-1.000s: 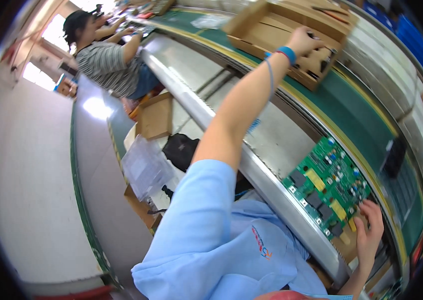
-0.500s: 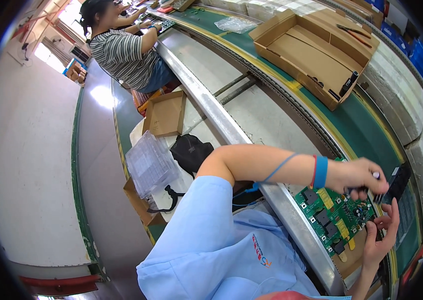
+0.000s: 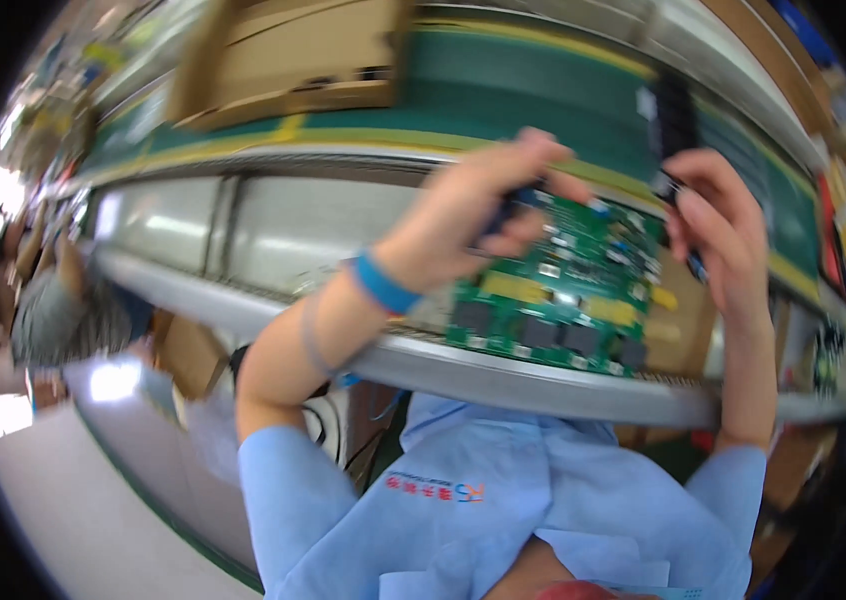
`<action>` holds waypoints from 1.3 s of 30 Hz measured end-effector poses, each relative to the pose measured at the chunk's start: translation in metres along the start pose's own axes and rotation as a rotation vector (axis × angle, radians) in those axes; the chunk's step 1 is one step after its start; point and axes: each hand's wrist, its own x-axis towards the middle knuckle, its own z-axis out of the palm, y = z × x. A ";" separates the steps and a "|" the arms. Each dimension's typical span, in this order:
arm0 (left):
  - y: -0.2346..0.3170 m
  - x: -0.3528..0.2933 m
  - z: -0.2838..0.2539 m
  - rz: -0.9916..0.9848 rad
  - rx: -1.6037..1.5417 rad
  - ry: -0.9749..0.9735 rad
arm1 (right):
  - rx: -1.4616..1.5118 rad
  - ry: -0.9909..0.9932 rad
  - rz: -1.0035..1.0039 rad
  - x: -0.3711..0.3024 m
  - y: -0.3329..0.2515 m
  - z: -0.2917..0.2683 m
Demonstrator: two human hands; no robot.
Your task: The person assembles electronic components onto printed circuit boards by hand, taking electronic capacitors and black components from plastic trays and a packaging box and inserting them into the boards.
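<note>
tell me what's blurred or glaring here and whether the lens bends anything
Head view: the left hand is smeared, likely by motion, and the dark object it holds is indistinct; head view: white glare hits the grey floor at left; head view: the metal rail visibly bows.

The left arm [image 3: 303, 345] bends at the elbow [image 3: 258, 400], the left hand [image 3: 483, 205] curled and blurred; the raised right hand [image 3: 723, 215] pinches.

left hand [image 3: 493, 205]: curled on dark blurred object [image 3: 506, 216]
right hand [image 3: 725, 215]: pinching small black part [image 3: 665, 187]
near both: green rectangular circuit board [image 3: 573, 262]
</note>
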 end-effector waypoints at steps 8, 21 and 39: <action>0.012 0.005 -0.025 0.026 0.024 0.030 | 0.212 -0.034 0.180 0.000 0.023 -0.017; 0.013 0.004 -0.042 -0.003 0.141 0.064 | -0.134 -0.223 0.379 0.000 0.019 0.000; 0.012 0.000 -0.044 -0.056 -0.001 -0.053 | -1.128 -0.262 -0.431 0.010 0.031 0.026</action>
